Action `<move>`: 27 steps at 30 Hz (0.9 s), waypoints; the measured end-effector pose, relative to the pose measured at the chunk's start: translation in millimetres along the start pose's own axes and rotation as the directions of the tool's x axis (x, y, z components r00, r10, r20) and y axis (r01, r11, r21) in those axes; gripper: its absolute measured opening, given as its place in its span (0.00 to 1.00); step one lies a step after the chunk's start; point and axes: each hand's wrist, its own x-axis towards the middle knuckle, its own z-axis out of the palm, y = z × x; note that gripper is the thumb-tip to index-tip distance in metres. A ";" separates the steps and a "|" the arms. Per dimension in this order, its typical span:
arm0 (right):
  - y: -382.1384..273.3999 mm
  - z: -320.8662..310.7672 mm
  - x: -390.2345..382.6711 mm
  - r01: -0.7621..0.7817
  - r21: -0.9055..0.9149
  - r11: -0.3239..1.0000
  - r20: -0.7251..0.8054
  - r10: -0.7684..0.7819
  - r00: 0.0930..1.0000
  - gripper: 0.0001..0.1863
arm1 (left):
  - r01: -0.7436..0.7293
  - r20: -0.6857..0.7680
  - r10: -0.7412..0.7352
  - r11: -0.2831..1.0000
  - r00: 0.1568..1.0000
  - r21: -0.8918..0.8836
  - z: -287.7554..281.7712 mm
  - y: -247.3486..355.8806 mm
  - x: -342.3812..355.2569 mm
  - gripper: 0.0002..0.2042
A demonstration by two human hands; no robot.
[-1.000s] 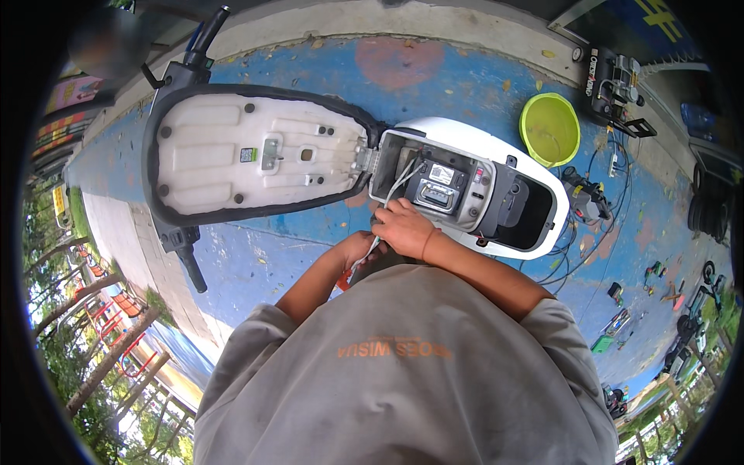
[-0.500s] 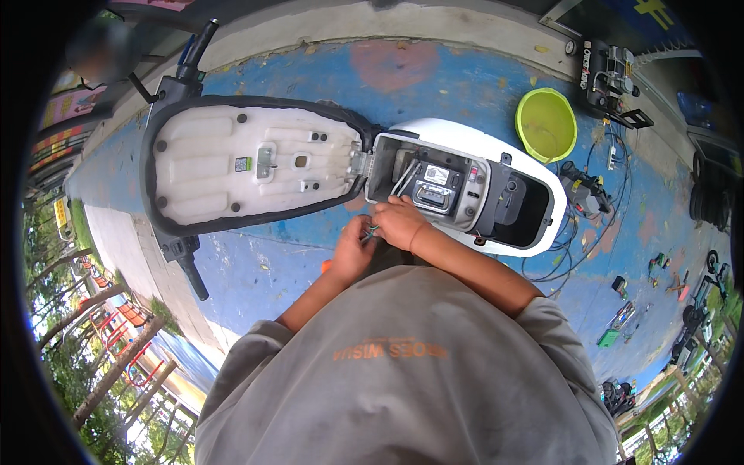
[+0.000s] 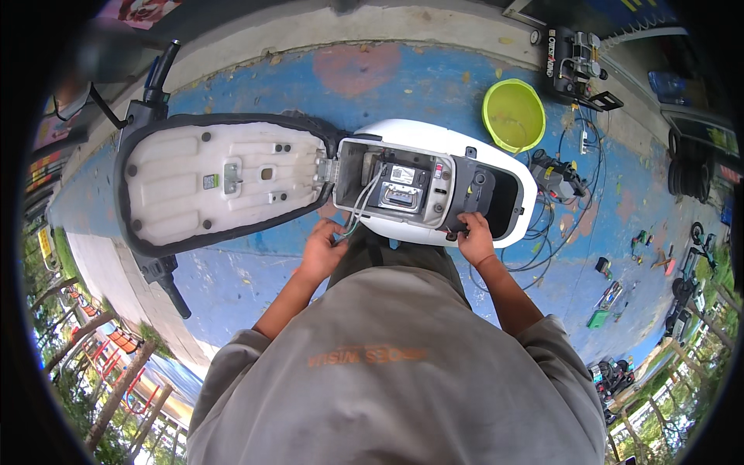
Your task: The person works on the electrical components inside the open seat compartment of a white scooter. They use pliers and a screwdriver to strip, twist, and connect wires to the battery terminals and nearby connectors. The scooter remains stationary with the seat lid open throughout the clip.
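Observation:
A scooter's seat (image 3: 294, 159) is flipped up to the left, its pale underside showing. Beside it the white rear body (image 3: 418, 133) has an uncovered compartment holding a dark box with a metal handle (image 3: 401, 198). Pale wires (image 3: 359, 208) run from the compartment over its near edge to my left hand (image 3: 323, 246), whose fingers are pinched round their ends. My right hand (image 3: 476, 236) is at the near edge of the dark panel (image 3: 467, 194) next to the rear storage well. Its fingers are curled together, and what lies between them is hidden.
A yellow-green basin (image 3: 514, 116) and an air compressor (image 3: 572, 66) stand at the far right. Nearer are a grey-black machine (image 3: 556, 178) and looped black cable (image 3: 542, 225). Small tools and a green case (image 3: 597, 318) lie on the blue floor at right.
My right hand has left my left hand and moved right to the dark panel's edge. My left hand has moved left, drawing the wires over the compartment's near edge.

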 end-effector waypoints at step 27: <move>-175.5 16.5 37.6 -0.112 0.733 0.671 0.230 -0.090 0.969 0.04 | 0.298 0.307 -0.051 0.428 0.950 -0.853 14.6 61.7 36.1 0.11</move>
